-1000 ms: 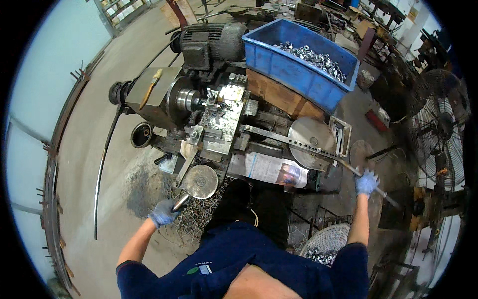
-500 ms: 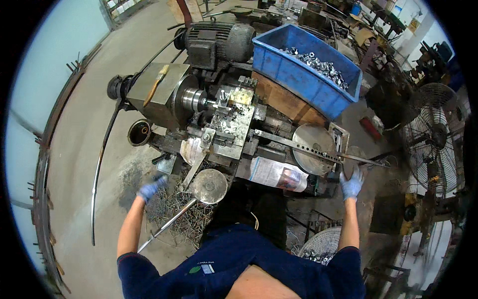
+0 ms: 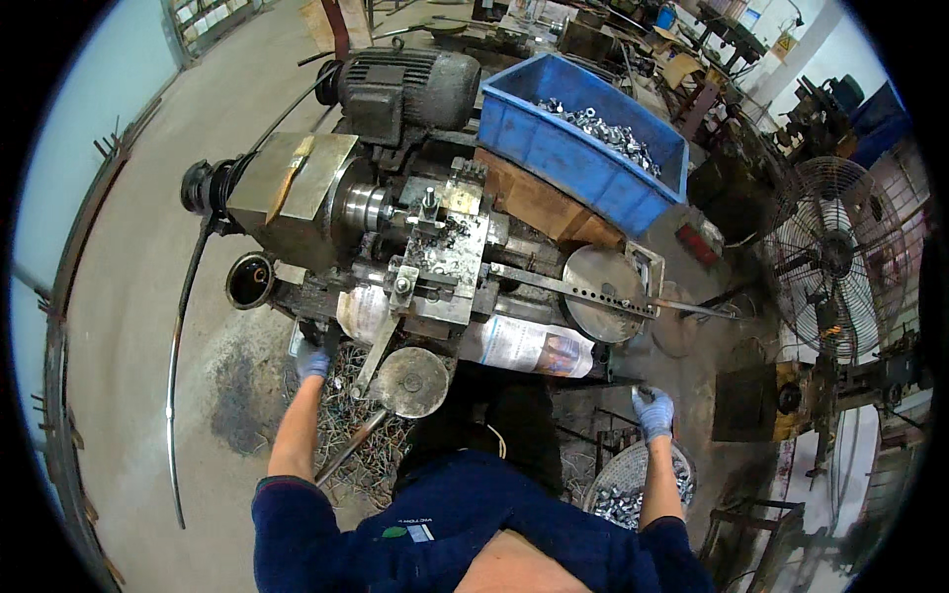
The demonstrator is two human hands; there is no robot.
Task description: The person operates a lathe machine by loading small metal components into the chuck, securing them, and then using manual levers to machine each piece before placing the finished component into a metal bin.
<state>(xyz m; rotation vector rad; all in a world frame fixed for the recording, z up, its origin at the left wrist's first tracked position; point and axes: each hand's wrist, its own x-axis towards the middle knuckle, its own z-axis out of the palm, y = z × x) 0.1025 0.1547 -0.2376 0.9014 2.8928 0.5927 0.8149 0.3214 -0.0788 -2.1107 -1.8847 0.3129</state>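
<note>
A small metalworking lathe (image 3: 445, 252) stands before me, dark chips strewn over its cross slide. Below its headstock, at the front left, my blue-gloved left hand (image 3: 313, 364) reaches up against a dark part of the machine; its fingertips are hidden there. Nearest to it are the round dark pot (image 3: 250, 281) and a lever with a round metal disc (image 3: 412, 382). My right hand (image 3: 653, 413), gloved too, is raised off the bench's right end, fingers curled together around something small I cannot make out. Just below that hand is a round basket (image 3: 600, 476) of shiny metal parts.
Behind the lathe sits a blue bin (image 3: 583, 163) of metal fittings, beside a motor (image 3: 405, 89). A brush (image 3: 292, 178) lies on the headstock. Printed paper (image 3: 524, 346) covers the front ledge. Metal shavings (image 3: 346, 435) litter the floor. A fan (image 3: 835, 252) stands at right.
My left hand has moved right, up to the machine's front. The right hand has gone from beside the long bar's end down and left toward the basket, its spread fingers now curled.
</note>
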